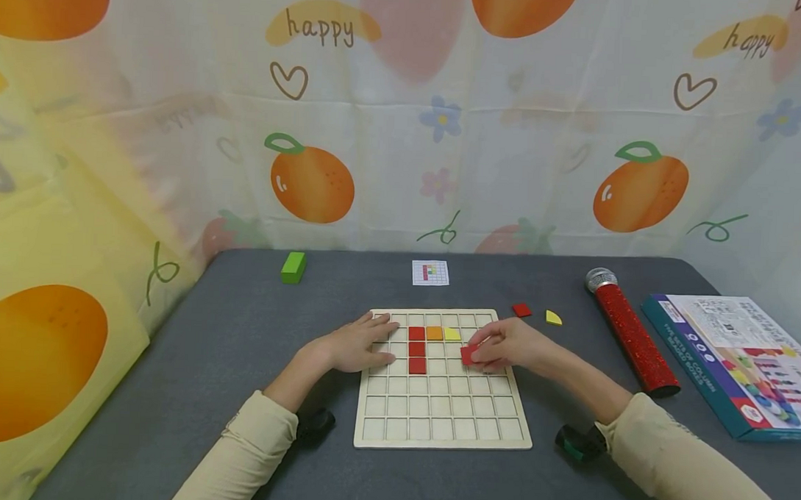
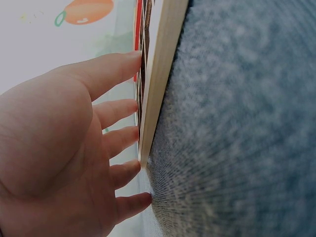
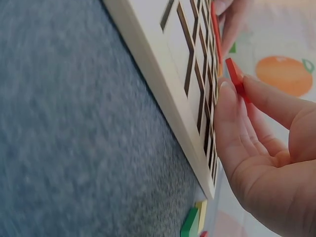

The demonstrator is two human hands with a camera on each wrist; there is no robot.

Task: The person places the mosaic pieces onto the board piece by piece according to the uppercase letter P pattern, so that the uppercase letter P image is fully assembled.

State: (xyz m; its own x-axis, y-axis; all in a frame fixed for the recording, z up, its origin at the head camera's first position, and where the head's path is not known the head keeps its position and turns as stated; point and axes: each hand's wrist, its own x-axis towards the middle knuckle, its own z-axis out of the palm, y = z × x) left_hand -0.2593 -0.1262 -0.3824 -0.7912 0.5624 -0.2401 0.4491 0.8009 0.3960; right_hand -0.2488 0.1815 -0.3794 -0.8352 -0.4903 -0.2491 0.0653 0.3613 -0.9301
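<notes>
A pale wooden grid board (image 1: 434, 430) lies on the dark table. Three red squares (image 1: 417, 349) stand in a column in its cells, with an orange square (image 1: 434, 333) and a yellow square (image 1: 452, 333) to the right of the top one. My left hand (image 1: 360, 344) rests on the board's left edge, fingers spread; the left wrist view shows its thumb (image 2: 116, 69) touching the frame. Between thumb and fingers my right hand (image 1: 513, 345) pinches a red square (image 3: 237, 79), tilted just above the grid's right part.
Right of the board lie a red piece (image 1: 521, 310) and a yellow quarter-round piece (image 1: 553, 317). Farther right are a red microphone (image 1: 636, 335) and a flat box (image 1: 741, 365). A small pattern card (image 1: 430, 273) and a green block (image 1: 293, 267) are at the back.
</notes>
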